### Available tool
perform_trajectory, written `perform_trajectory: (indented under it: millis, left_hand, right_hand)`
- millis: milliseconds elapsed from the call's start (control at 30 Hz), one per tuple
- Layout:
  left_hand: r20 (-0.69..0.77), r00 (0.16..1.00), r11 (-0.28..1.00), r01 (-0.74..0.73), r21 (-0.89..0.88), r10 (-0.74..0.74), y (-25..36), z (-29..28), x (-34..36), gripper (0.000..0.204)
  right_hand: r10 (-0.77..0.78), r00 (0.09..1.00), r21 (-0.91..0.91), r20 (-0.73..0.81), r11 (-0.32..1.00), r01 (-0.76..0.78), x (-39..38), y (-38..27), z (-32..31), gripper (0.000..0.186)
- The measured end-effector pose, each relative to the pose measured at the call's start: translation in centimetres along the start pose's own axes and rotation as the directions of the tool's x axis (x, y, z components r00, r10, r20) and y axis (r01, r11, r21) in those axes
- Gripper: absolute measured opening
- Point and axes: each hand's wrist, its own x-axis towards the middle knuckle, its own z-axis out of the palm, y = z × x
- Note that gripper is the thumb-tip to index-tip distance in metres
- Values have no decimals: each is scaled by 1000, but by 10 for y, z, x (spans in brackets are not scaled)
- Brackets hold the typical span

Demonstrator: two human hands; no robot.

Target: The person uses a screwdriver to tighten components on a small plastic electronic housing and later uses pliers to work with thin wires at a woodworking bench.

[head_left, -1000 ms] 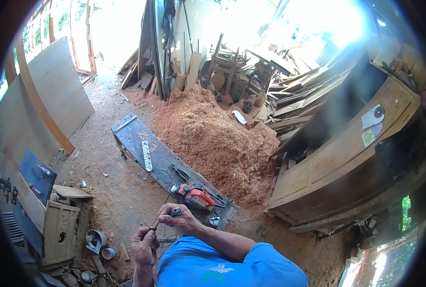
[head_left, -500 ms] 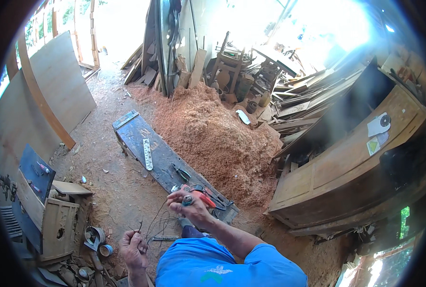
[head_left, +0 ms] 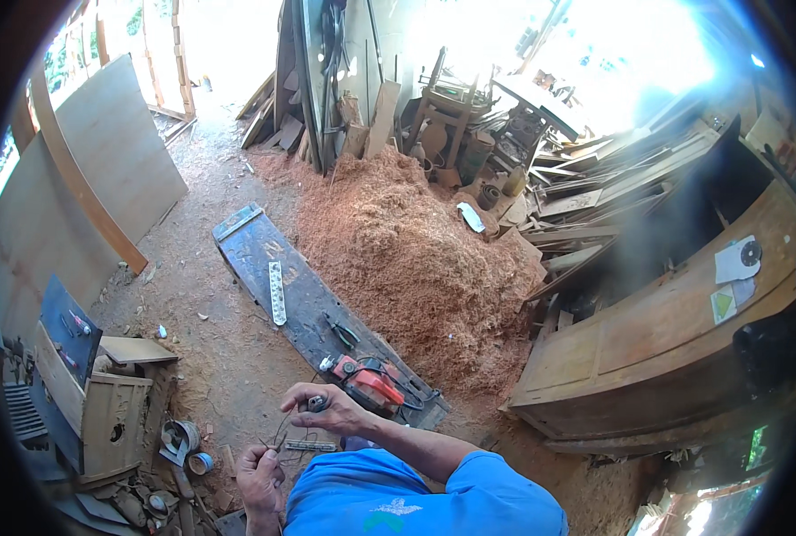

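Observation:
My left hand (head_left: pixel 260 475) is low in front of me, its fingers pinched on a thin dark wire (head_left: pixel 279 436). Just above and to the right, my right hand (head_left: pixel 335 412) is closed around a small dark round-ended tool (head_left: pixel 318 404), seen nearly end-on, so its kind is unclear. The wire runs up toward the right fingers; whether they touch it is hidden. Beyond the hands, a red power tool (head_left: pixel 378 386) with a black cord rests on the near end of a dark blue bench (head_left: pixel 253 247). Pliers (head_left: pixel 342 334) and a white perforated strip (head_left: pixel 277 293) lie farther along it.
Another narrow strip (head_left: pixel 311 445) lies below my right hand. A large heap of wood shavings (head_left: pixel 407 241) borders the bench's right side. At the right stands a long wooden cabinet (head_left: pixel 630 330); at the left are a broken wooden box (head_left: pixel 116 420) and tape rolls (head_left: pixel 200 463).
My right hand has moved left and down, off the red power tool and closer to my left hand, uncovering that tool. The left hand has shifted slightly down and right.

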Motion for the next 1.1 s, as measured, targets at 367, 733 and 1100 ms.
perform_trajectory:
  millis: [367, 733, 1100]
  left_hand:
    - [125, 982, 919, 82, 386, -140, 6, 46, 4, 12]
    - [184, 975, 914, 39, 404, -123, 35, -39, 23, 10]
    - [408, 894, 969, 236, -69, -188, 117, -298, 105, 12]
  right_hand:
    - [-12, 939, -227, 345, 969, 96, 13, -30, -35, 19]
    - [120, 914, -217, 387, 976, -36, 59, -1, 42, 15]
    - [239, 851, 40, 468, 956, -291, 224, 68, 246, 14]
